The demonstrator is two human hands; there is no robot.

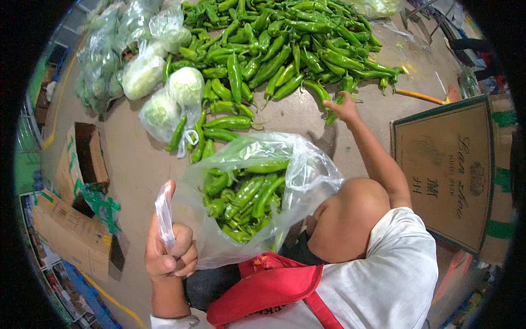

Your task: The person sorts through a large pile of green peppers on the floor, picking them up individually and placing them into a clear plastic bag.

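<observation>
My left hand (171, 251) grips a handle of a clear plastic bag (312, 164), its index finger raised through the loop. The bag hangs wide at its mouth in front of my knees, with many green peppers (246, 197) inside. At the right edge of a large heap of green peppers (287, 45) on the floor, my right hand (344, 107) is closed around some green peppers (332, 117). More loose peppers lie between the heap and the bag.
Bagged cabbages (185, 84) and other bagged vegetables (98, 61) lie left of the heap. A large cardboard box (444, 177) stands at the right, and opened cardboard boxes (74, 234) with green tape lie at the left. An orange stick (419, 96) touches the heap's right side.
</observation>
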